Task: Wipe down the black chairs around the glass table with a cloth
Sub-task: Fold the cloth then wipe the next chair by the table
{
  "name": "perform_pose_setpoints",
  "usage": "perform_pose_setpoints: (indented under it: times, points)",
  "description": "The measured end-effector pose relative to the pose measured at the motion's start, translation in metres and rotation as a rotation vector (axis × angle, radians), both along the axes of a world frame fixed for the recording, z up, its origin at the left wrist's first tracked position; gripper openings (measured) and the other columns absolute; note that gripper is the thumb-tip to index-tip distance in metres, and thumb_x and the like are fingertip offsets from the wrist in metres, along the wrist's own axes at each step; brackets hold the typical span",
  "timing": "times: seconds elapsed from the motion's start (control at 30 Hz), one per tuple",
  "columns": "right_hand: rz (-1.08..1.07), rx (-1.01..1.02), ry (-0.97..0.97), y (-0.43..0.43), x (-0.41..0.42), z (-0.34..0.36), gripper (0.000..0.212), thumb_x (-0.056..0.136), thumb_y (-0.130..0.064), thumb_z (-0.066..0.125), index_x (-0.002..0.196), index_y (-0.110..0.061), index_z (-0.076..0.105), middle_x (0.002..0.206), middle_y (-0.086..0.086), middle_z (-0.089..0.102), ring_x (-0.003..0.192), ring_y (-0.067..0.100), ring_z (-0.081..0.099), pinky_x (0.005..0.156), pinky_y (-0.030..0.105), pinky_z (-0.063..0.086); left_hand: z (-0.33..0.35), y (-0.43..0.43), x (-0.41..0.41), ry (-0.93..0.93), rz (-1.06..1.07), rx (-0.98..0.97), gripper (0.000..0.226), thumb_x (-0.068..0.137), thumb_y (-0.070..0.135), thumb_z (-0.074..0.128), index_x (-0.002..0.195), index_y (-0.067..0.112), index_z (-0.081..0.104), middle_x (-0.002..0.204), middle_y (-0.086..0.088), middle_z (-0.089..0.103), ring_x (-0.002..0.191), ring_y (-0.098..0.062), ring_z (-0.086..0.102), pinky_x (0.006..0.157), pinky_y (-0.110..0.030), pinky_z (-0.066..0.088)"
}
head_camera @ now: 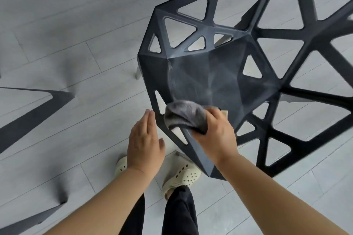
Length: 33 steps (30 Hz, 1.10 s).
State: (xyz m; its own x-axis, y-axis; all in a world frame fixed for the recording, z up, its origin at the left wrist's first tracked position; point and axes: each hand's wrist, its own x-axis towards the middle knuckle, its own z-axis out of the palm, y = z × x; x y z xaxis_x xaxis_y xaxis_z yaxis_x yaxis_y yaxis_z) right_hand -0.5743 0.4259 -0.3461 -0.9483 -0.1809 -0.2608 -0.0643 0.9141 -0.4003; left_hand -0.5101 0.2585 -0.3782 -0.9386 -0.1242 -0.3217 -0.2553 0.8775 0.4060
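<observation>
The floor (66,25) is made of pale grey planks with thin dark joints, and it fills the whole background. On it stands a black plastic chair with triangular openings (215,74), seen from above. Its solid seat is in the middle of the view, and its open frame of bars goes to the right and to the upper right. The middle of the seat carries pale, dull smears. One light metal leg shows under the left edge of the seat.

A crumpled grey cloth (183,116) lies on the near left edge of the seat. The right hand (215,135) grips it from the right side: the fingers are curled round the cloth and partly hidden in it, and the thumb lies along its lower edge. The left hand (145,143) is just beside the same edge of the seat, on its left. Its fingers are straight and pressed together, the thumb stands a little apart, and it holds nothing. I cannot tell if the fingertips touch the chair.

Below the hands are two cream perforated clogs (183,175) and black trousers (179,212), near the front corner of the seat.

At the left border a part of a second dark chair (38,112) comes into view, well apart from the hands, and one more dark piece (28,221) lies in the lower left corner
</observation>
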Motion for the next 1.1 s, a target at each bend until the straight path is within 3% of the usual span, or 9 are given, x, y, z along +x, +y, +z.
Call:
perform_pose_setpoints:
  times: [0.1, 0.27, 0.37, 0.47, 0.57, 0.63, 0.77, 0.97, 1.1]
  points:
    - [0.154, 0.096, 0.121, 0.017, 0.033, 0.003, 0.062, 0.069, -0.023, 0.077, 0.127, -0.017, 0.057, 0.112, 0.0, 0.064, 0.095, 0.024, 0.055, 0.081, 0.042, 0.049, -0.004, -0.018, -0.004, 0.018, 0.015, -0.003, 0.078, 0.062, -0.004, 0.074, 0.133, -0.005, 0.044, 0.133, -0.022, 0.051, 0.113, -0.037, 0.057, 0.093, -0.043, 0.046]
    - [0.389, 0.26, 0.15, 0.017, 0.058, -0.017, 0.086, 0.075, -0.032, 0.074, 0.147, -0.036, 0.027, 0.147, 0.01, 0.041, 0.138, 0.042, 0.027, 0.106, 0.062, 0.027, -0.01, -0.035, -0.017, 0.005, 0.104, 0.04, 0.062, 0.076, -0.005, 0.06, 0.136, -0.003, 0.042, 0.138, -0.02, 0.047, 0.123, -0.035, 0.049, 0.101, -0.041, 0.039]
    - [0.39, 0.201, 0.18, -0.001, 0.038, -0.031, 0.074, 0.075, -0.03, 0.076, 0.139, -0.038, 0.039, 0.138, 0.013, 0.048, 0.132, 0.042, 0.033, 0.105, 0.062, 0.029, -0.012, -0.045, -0.026, -0.023, 0.211, 0.063, 0.057, 0.087, 0.001, 0.047, 0.143, 0.003, 0.033, 0.148, -0.014, 0.036, 0.134, -0.028, 0.036, 0.109, -0.035, 0.028]
    - [0.405, 0.108, 0.249, -0.023, 0.005, -0.035, 0.05, 0.083, -0.033, 0.06, 0.131, -0.036, 0.047, 0.131, 0.01, 0.053, 0.127, 0.038, 0.038, 0.102, 0.056, 0.029, -0.014, -0.049, -0.033, -0.024, 0.281, 0.083, 0.055, 0.091, 0.003, 0.045, 0.144, 0.004, 0.031, 0.149, -0.012, 0.034, 0.136, -0.026, 0.033, 0.11, -0.032, 0.026]
    - [0.34, 0.075, 0.233, -0.064, -0.044, -0.04, 0.047, 0.083, -0.032, 0.052, 0.13, -0.035, 0.053, 0.131, 0.008, 0.052, 0.125, 0.036, 0.037, 0.098, 0.055, 0.03, -0.017, -0.044, -0.037, -0.026, 0.304, 0.098, 0.055, 0.089, 0.001, 0.052, 0.142, 0.002, 0.035, 0.145, -0.014, 0.039, 0.133, -0.029, 0.039, 0.107, -0.034, 0.031]
    - [0.289, 0.099, 0.251, -0.095, -0.085, -0.044, 0.047, 0.083, -0.032, 0.058, 0.13, -0.037, 0.053, 0.129, 0.007, 0.052, 0.12, 0.036, 0.038, 0.096, 0.055, 0.033, -0.018, -0.04, -0.04, -0.022, 0.302, 0.094, 0.058, 0.087, 0.0, 0.056, 0.141, 0.002, 0.036, 0.144, -0.015, 0.041, 0.131, -0.03, 0.042, 0.105, -0.035, 0.034]
    - [0.265, 0.185, 0.242, -0.131, -0.145, -0.043, 0.044, 0.086, -0.045, 0.059, 0.129, -0.043, 0.049, 0.13, 0.002, 0.044, 0.117, 0.032, 0.036, 0.096, 0.048, 0.031, -0.018, -0.039, -0.05, -0.034, 0.269, 0.079, 0.06, 0.088, 0.004, 0.051, 0.145, 0.006, 0.031, 0.147, -0.013, 0.037, 0.134, -0.027, 0.037, 0.109, -0.033, 0.028]
    - [0.332, 0.124, 0.148, -0.117, -0.145, -0.035, 0.041, 0.085, -0.046, 0.06, 0.125, -0.041, 0.053, 0.121, -0.001, 0.044, 0.113, 0.029, 0.035, 0.094, 0.043, 0.03, -0.007, -0.037, -0.057, -0.048, 0.28, 0.052, 0.06, 0.09, 0.005, 0.047, 0.146, 0.006, 0.026, 0.15, -0.012, 0.031, 0.137, -0.025, 0.031, 0.111, -0.032, 0.024]
    - [0.375, 0.047, 0.086, -0.073, -0.092, -0.027, 0.042, 0.076, -0.042, 0.073, 0.116, -0.033, 0.061, 0.113, 0.003, 0.05, 0.105, 0.033, 0.04, 0.084, 0.047, 0.037, -0.001, -0.038, -0.052, -0.037, 0.325, 0.046, 0.059, 0.089, 0.001, 0.048, 0.145, 0.005, 0.028, 0.149, -0.012, 0.034, 0.136, -0.026, 0.032, 0.11, -0.033, 0.026]
